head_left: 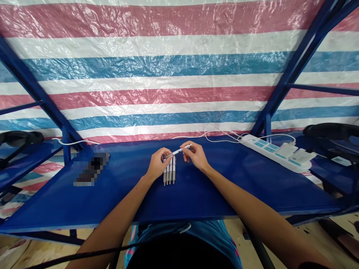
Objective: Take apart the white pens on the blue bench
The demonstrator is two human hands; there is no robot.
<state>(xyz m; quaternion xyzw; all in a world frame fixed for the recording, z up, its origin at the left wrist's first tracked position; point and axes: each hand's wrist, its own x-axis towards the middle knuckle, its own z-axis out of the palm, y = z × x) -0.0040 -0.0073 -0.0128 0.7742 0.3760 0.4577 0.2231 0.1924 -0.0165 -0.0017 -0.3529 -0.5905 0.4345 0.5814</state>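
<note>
Between my two hands a white pen with a grey grip [177,151] is held up at a slant, its right end higher. My left hand [159,161] pinches the grey end. On the other end, the fingers of my right hand [195,154] are closed. Just below, several similar white-and-grey pens [169,173] lie side by side on the blue table [126,205], their grey ends toward me. My left fingers hide part of their upper ends.
A white power strip [276,153] with plugged-in adapters lies at the right, its white cable [221,140] looping along the back edge. A pixelated dark object [92,170] is on the left. Blue metal posts [66,144] and a striped plastic sheet [168,74] stand behind.
</note>
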